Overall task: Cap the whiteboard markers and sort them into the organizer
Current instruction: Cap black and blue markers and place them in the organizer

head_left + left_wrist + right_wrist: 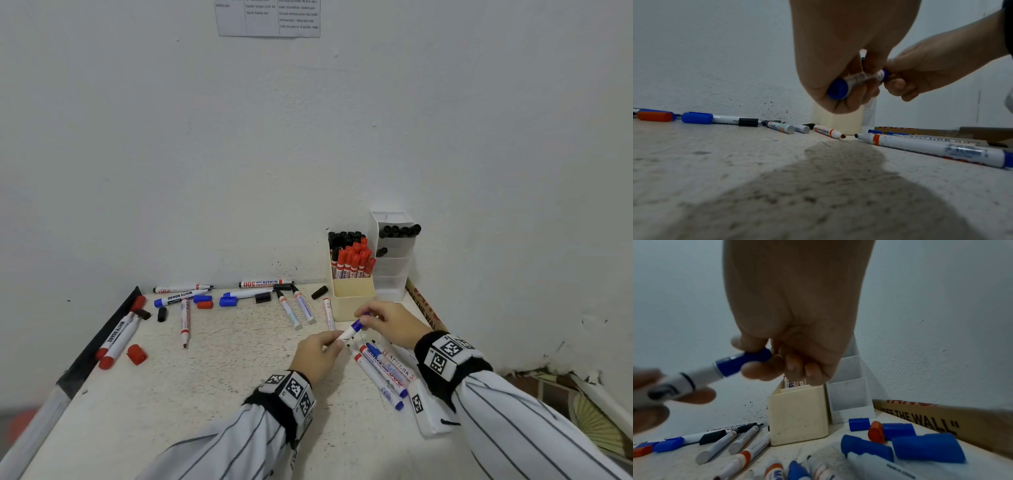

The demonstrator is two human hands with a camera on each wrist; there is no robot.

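Just above the table, both hands hold one white whiteboard marker [349,331]. My left hand [334,342] grips its barrel [684,383], whose blue tail end [838,89] sticks out of the fist. My right hand [363,317] pinches the blue cap [745,360] sitting on the marker's front end. Directly behind the hands stands the cream organizer box [351,294], holding red-capped markers [354,262] and black-capped ones. A white tiered organizer [394,270] beside it holds black markers.
Uncapped markers [296,308] and loose red, blue and black caps lie across the table's left and back. Several more markers [383,371] lie under my right wrist. Loose blue caps [898,430] and a cardboard strip [931,420] lie right of the box. The wall is close behind.
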